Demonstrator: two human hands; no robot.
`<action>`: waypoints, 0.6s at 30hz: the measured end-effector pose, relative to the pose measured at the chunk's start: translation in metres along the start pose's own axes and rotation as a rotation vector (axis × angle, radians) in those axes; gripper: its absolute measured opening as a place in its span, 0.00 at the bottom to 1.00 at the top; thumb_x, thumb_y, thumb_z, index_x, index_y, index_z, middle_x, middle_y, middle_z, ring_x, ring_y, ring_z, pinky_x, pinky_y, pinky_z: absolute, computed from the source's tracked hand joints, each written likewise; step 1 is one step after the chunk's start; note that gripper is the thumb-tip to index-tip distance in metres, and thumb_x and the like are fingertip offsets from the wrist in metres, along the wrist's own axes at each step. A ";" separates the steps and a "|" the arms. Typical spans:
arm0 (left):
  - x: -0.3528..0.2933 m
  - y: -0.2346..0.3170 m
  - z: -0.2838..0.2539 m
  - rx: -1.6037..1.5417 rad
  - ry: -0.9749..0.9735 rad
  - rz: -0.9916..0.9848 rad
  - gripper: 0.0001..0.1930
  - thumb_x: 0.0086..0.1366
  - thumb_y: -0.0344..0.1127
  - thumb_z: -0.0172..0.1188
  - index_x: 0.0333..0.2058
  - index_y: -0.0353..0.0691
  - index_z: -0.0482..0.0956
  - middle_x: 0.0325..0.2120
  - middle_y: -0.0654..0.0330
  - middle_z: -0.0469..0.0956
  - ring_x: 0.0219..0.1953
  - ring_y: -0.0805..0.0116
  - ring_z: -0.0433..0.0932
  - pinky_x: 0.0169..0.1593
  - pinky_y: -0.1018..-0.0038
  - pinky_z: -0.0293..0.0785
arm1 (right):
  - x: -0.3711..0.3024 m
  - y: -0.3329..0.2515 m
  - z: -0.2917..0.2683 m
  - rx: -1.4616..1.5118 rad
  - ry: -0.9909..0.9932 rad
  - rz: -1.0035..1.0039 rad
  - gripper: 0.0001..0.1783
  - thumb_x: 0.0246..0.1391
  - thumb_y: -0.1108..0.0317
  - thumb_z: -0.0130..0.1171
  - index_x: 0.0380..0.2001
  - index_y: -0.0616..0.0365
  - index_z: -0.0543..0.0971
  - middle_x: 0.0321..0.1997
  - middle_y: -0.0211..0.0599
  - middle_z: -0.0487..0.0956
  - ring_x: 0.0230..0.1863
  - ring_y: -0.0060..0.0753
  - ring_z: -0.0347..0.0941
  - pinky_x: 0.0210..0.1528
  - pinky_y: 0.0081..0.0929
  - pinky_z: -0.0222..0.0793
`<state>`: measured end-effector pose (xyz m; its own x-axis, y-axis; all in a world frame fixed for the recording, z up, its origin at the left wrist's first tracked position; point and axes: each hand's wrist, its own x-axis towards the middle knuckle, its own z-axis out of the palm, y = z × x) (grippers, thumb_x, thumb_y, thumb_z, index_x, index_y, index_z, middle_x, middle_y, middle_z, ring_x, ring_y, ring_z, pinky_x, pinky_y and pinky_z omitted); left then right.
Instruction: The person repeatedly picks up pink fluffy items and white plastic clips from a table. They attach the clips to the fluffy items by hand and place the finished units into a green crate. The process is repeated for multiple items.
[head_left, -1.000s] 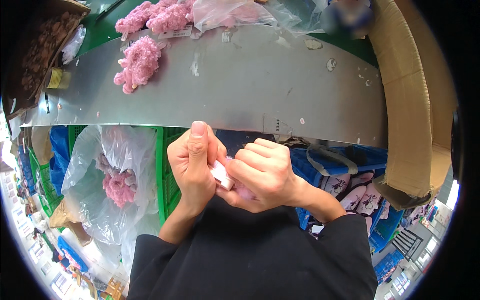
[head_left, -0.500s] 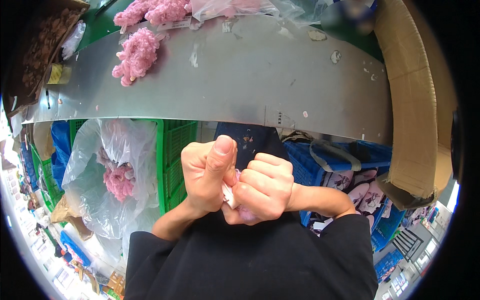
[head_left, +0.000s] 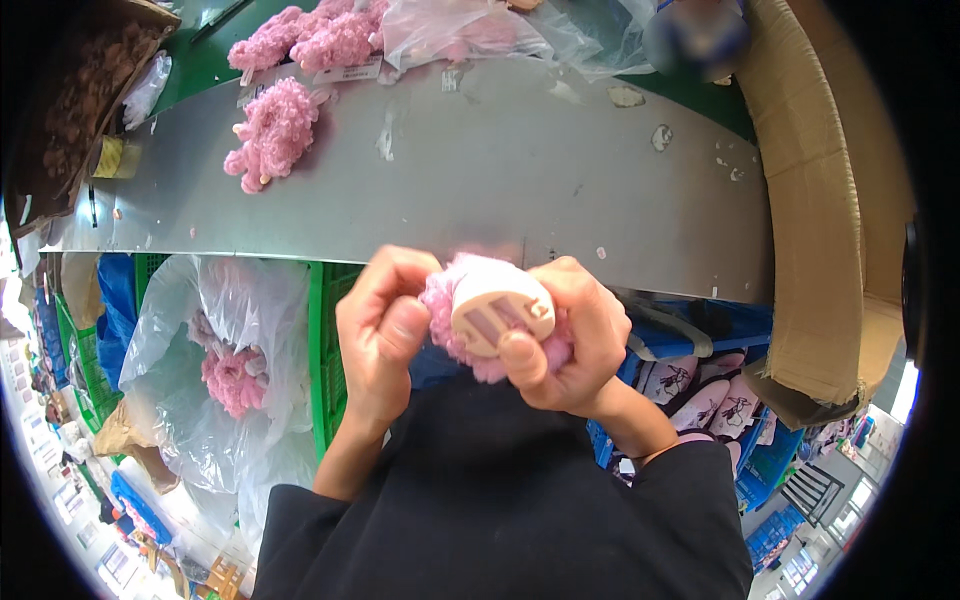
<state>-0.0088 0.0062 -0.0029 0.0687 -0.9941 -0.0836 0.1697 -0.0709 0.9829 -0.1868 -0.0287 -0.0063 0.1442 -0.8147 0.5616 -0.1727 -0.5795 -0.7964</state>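
Note:
In front of my chest is a curly pink plush piece [head_left: 447, 322], and set in it is a round cream-coloured plastic part [head_left: 478, 335] with a slotted flat face turned up toward me. My right hand [head_left: 590, 335] grips both from the right, its thumb pressed on the plastic face. At the left edge of the plush, my left hand [head_left: 378, 330] has its fingers bent in a pinch on the pink pile. What lies under the plush is hidden by my hands.
A grey metal worktop [head_left: 470, 150] spans ahead, with a pink plush toy [head_left: 278, 130] and more plush behind it. Cardboard box [head_left: 815, 190] stands right. Below are a clear plastic bag [head_left: 165, 370] holding plush, a green crate [head_left: 335, 350], and printed pink slippers [head_left: 735, 405] in blue crates.
My hands have moved apart and slightly up from being clasped together. The plush and round plastic part, mostly covered before, now show between them.

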 end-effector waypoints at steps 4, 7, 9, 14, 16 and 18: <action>-0.008 0.000 0.007 -0.215 0.018 -0.002 0.24 0.64 0.47 0.72 0.48 0.33 0.77 0.42 0.63 0.78 0.46 0.75 0.75 0.52 0.77 0.70 | 0.004 0.006 0.006 0.013 -0.076 -0.054 0.18 0.59 0.61 0.68 0.39 0.68 0.81 0.35 0.49 0.83 0.31 0.45 0.81 0.34 0.32 0.78; -0.006 -0.003 -0.004 -0.365 0.004 -0.016 0.22 0.64 0.40 0.73 0.49 0.34 0.75 0.43 0.62 0.79 0.46 0.75 0.77 0.52 0.76 0.72 | -0.001 0.013 0.000 0.294 -0.189 0.164 0.23 0.61 0.56 0.68 0.46 0.66 0.78 0.42 0.45 0.82 0.41 0.37 0.81 0.46 0.31 0.77; -0.004 -0.002 -0.008 -0.355 -0.036 -0.029 0.21 0.64 0.39 0.73 0.49 0.35 0.74 0.44 0.62 0.79 0.47 0.75 0.77 0.52 0.76 0.73 | 0.000 0.010 0.002 0.597 -0.236 0.489 0.32 0.59 0.51 0.71 0.55 0.63 0.73 0.50 0.38 0.79 0.53 0.29 0.76 0.59 0.29 0.70; -0.001 0.001 -0.011 -0.122 -0.112 0.059 0.13 0.65 0.29 0.69 0.46 0.34 0.77 0.41 0.62 0.76 0.43 0.75 0.76 0.48 0.78 0.72 | 0.006 0.022 -0.001 0.955 -0.503 0.829 0.35 0.51 0.50 0.77 0.54 0.59 0.74 0.48 0.28 0.75 0.51 0.20 0.71 0.58 0.24 0.67; -0.002 0.003 -0.007 -0.057 -0.069 0.096 0.11 0.64 0.24 0.67 0.45 0.34 0.78 0.39 0.60 0.75 0.40 0.75 0.75 0.45 0.77 0.72 | 0.002 0.028 -0.003 0.932 -0.595 0.838 0.33 0.51 0.50 0.78 0.51 0.59 0.75 0.45 0.26 0.75 0.48 0.18 0.70 0.54 0.22 0.67; -0.004 0.003 -0.007 0.029 -0.040 0.134 0.12 0.64 0.23 0.67 0.45 0.36 0.79 0.40 0.60 0.74 0.39 0.74 0.75 0.44 0.77 0.72 | 0.003 0.025 0.000 0.920 -0.542 0.833 0.28 0.53 0.53 0.77 0.48 0.59 0.77 0.41 0.24 0.75 0.43 0.16 0.70 0.48 0.20 0.68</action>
<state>-0.0018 0.0105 -0.0008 0.0498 -0.9972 0.0551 0.1326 0.0613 0.9893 -0.1911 -0.0454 -0.0245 0.7169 -0.6819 -0.1451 0.2824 0.4744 -0.8338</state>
